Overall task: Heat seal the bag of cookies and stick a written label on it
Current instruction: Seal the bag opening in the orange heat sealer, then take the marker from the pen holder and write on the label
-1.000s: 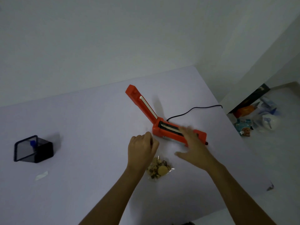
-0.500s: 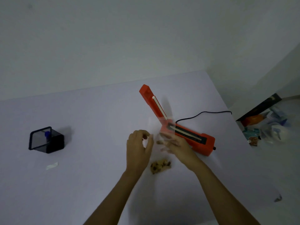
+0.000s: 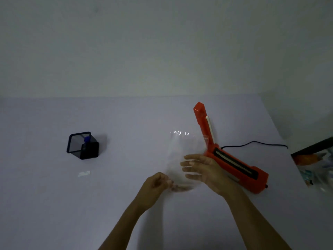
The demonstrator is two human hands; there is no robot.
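Matte white table (image 3: 54, 204), glossy crinkled clear bag (image 3: 180, 150)

Layout around the sealer (image 3: 232, 159)

On the surface (image 3: 126, 123), the bag (image 3: 180, 154) sits just left of the sealer, between both hands; the pen holder (image 3: 82, 146) stands far left, a label (image 3: 84, 173) before it; the cord (image 3: 252, 144) trails right, behind the sealer.

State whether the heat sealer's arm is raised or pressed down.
Raised. The sealer arm tilts up away from its base, leaving the sealing strip uncovered.
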